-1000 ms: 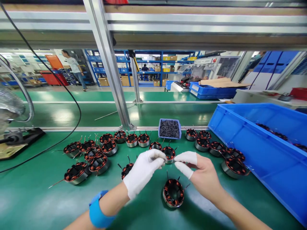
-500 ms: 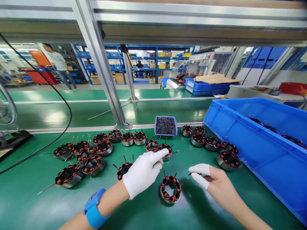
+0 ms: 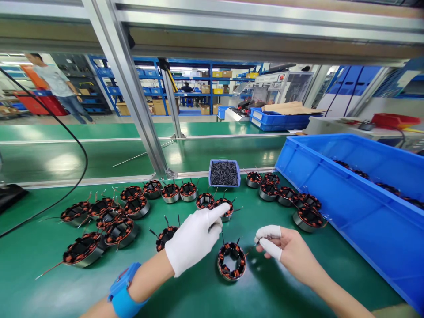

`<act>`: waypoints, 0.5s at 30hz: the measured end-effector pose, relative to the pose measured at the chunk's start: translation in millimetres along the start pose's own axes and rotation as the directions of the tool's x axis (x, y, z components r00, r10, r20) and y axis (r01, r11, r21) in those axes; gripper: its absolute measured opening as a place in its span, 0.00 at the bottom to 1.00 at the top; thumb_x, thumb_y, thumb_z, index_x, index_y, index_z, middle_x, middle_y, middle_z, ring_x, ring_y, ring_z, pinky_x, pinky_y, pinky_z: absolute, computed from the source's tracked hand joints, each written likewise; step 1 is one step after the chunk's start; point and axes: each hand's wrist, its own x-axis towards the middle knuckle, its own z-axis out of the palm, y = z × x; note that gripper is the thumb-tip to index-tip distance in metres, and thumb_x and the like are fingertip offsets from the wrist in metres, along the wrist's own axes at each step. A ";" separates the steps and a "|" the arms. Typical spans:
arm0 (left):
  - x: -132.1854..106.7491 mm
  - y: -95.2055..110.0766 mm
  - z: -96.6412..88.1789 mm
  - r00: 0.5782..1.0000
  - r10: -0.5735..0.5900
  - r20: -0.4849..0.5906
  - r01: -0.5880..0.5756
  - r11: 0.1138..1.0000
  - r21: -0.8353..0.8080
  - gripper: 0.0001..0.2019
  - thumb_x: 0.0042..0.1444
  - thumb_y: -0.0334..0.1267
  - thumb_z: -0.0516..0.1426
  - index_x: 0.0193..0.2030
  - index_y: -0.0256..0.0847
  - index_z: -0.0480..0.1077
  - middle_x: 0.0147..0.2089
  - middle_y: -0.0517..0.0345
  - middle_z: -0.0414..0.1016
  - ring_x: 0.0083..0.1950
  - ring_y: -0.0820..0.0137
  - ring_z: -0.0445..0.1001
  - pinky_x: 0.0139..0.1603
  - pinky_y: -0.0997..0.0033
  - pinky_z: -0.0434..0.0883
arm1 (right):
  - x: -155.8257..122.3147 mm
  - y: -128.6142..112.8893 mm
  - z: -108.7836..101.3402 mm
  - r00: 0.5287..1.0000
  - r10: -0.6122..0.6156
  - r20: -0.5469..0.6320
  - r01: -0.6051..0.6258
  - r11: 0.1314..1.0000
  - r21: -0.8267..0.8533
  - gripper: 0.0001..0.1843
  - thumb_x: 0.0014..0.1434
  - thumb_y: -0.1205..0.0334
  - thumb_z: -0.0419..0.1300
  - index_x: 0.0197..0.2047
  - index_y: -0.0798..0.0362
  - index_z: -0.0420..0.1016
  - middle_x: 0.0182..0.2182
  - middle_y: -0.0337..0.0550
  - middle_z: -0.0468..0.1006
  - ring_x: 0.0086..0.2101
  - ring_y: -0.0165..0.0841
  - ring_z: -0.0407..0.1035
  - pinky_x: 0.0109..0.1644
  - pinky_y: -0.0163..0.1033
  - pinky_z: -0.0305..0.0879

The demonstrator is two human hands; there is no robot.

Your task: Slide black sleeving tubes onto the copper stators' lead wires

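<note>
A wound motor stator (image 3: 232,275) with a silver rim and copper coils lies on the green bench between my hands, short black-sleeved leads standing up from it. My right hand (image 3: 287,251), with white finger cots on thumb and forefinger, pinches a small black sleeve (image 3: 257,243) at the end of that stator's side lead. My left hand (image 3: 194,240), in a white glove, hovers left of it with the forefinger stretched out over another stator (image 3: 226,215). Its other fingers curl loosely and nothing shows in them. One more stator (image 3: 163,240) is partly hidden behind the glove.
Several stators (image 3: 119,234) crowd the left side, and several more (image 3: 308,219) line the right. A small bin of black sleeves (image 3: 224,173) stands at the back. The large blue crate (image 3: 334,194) bounds the right. A metal post (image 3: 132,88) rises behind; a black cable (image 3: 84,152) hangs left.
My right hand has moved slightly left, bringing the black sleeve to the stator's lead. My left hand keeps its pose. The view has turned a little, shifting the scene left.
</note>
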 end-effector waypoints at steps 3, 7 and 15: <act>0.8 0.8 0.3 0.999 0.047 -0.001 -0.047 0.997 0.061 0.22 0.52 0.29 0.46 0.54 0.46 0.60 0.33 0.59 0.71 0.35 0.69 0.67 0.41 0.68 0.64 | 0.6 -1.6 0.7 1.000 0.020 0.012 -0.020 0.999 0.037 0.14 0.48 0.52 0.58 0.31 0.56 0.70 0.26 0.45 0.74 0.28 0.35 0.70 0.28 0.37 0.68; 3.7 2.9 4.9 0.995 0.098 -0.012 -0.098 0.995 0.034 0.22 0.51 0.28 0.47 0.53 0.48 0.61 0.33 0.60 0.70 0.34 0.70 0.67 0.40 0.68 0.64 | 1.3 0.3 1.8 1.000 0.027 -0.009 -0.026 0.995 0.095 0.15 0.46 0.53 0.60 0.31 0.56 0.70 0.26 0.45 0.74 0.27 0.35 0.70 0.27 0.37 0.68; -2.2 1.1 18.2 0.988 -0.149 -0.049 0.121 0.921 -0.370 0.24 0.48 0.28 0.49 0.54 0.45 0.60 0.30 0.65 0.69 0.30 0.74 0.66 0.38 0.73 0.66 | 1.7 7.9 8.4 0.998 0.056 -0.016 -0.054 0.993 0.103 0.11 0.47 0.57 0.60 0.31 0.57 0.70 0.24 0.43 0.74 0.24 0.32 0.69 0.26 0.35 0.66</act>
